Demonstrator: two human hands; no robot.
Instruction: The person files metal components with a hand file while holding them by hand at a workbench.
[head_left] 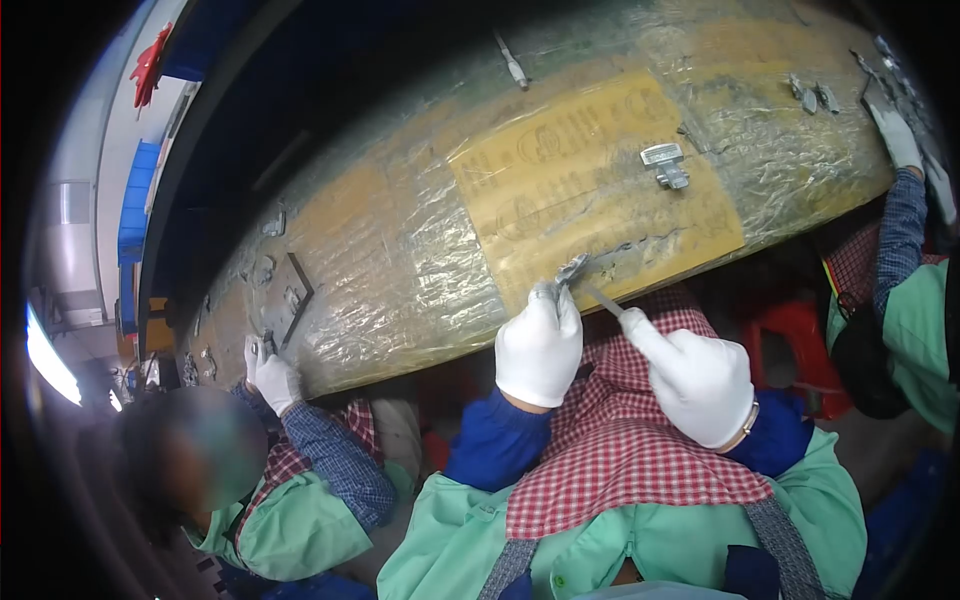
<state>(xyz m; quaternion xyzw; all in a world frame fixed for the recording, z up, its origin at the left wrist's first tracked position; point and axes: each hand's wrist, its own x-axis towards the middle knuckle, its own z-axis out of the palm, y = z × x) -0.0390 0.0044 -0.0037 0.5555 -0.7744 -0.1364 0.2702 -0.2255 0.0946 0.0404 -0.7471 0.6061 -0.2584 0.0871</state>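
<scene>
My left hand (540,345), in a white glove, pinches a small grey metal part (572,268) upright above the table's near edge. In my right hand (695,375), also gloved in white, is a thin flat metal tool (602,298), its blade pointing up and left toward the part. The index finger lies stretched along the tool. The blade's tip is close to the part; whether they touch I cannot tell. Another metal part (665,165) lies beyond my hands on the yellow sheet (600,130) taped on the table.
The plastic-covered table (445,260) curves across the view. A pen-like tool (512,62) lies at its far side. Left, a co-worker's gloved hands (272,375) are near small metal parts; right, another co-worker's hand (897,135) is near more. A red stool (795,345) stands below.
</scene>
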